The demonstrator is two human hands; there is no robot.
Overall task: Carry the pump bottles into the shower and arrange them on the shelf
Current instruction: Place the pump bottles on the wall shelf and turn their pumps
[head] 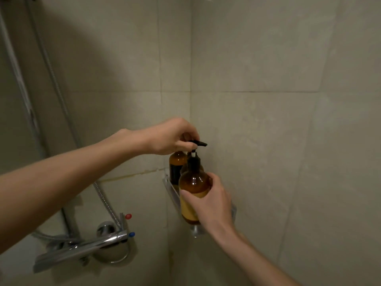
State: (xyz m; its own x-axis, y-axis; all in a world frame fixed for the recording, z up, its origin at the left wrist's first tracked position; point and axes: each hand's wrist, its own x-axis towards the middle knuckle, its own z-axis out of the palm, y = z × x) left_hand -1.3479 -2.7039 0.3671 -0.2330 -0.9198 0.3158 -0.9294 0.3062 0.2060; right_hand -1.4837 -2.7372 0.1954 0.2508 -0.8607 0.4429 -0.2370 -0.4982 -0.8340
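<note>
Head cam: right hand point(214, 203) is wrapped round the front amber pump bottle point(193, 193), which stands upright in the clear corner shelf point(171, 190) w/ another bottle point(176, 166) just behind it. Left hand point(169, 137) pinches the front bottle's black pump head point(199, 143) from above. Chrome shower tap point(82, 248) is lower left, well apart.

Amber pump bottles point(193, 182), black pump point(199, 143), yellow label point(188, 207)

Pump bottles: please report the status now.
Left hand pinches front amber pump bottle's pump head. Right hand grips its body. Second amber bottle behind, on corner shelf. Nothing obstructs.
</note>
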